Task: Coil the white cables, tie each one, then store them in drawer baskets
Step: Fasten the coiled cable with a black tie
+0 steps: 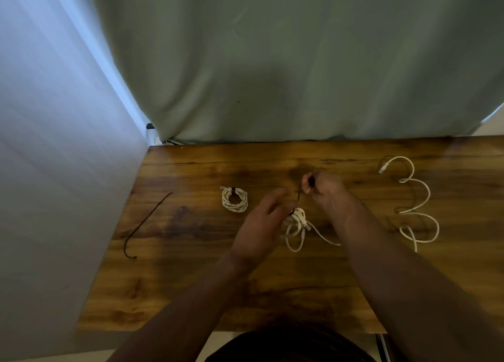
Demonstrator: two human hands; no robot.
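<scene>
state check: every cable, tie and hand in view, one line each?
tied coil: coiled, tied, lying free.
second coil: loosely coiled, one end trailing, not yet secured.
loose cable: uncoiled, untied, at right.
black tie: round the second coil, end pulled taut.
spare tie: unused, lying at left.
left hand: holds second coil.
right hand: pinches black tie's end.

Bare forearms, left hand [259, 225] and right hand [326, 189] uncovered; dark clothing [286, 346] on torso, bottom edge

no readable text or labels.
</scene>
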